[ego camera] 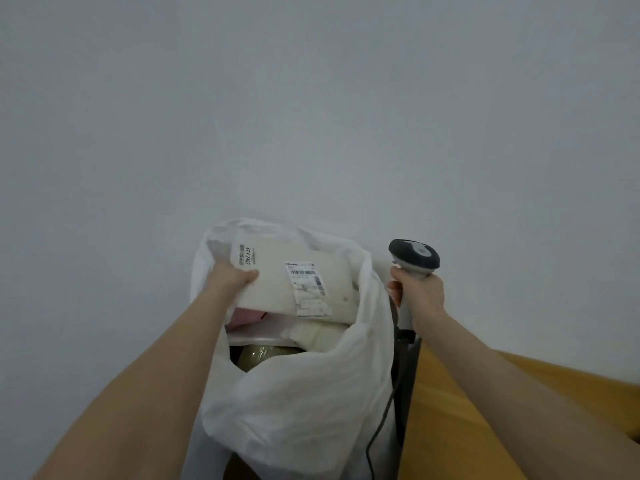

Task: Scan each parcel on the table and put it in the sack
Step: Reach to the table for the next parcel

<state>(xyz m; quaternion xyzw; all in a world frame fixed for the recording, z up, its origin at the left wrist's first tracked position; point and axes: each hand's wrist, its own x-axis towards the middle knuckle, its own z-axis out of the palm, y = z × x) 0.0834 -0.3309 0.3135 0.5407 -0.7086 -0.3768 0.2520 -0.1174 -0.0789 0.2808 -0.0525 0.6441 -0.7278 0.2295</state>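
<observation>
A white sack (294,393) stands open at the bottom middle of the head view. Over its mouth lies a flat cream parcel (277,282) with a barcode label facing up. My left hand (232,277) grips the parcel's left edge, thumb on top. Beneath it, inside the sack, lie a pink parcel (247,317), a cream one and a brown tape-wrapped one (263,355). To the right of the sack, my right hand (420,292) holds a grey and white barcode scanner (414,258) upright by its handle, with its cable hanging down.
A wooden table (450,427) shows at the lower right, its grey metal leg (408,375) right beside the sack. A plain grey-white wall fills the rest of the view.
</observation>
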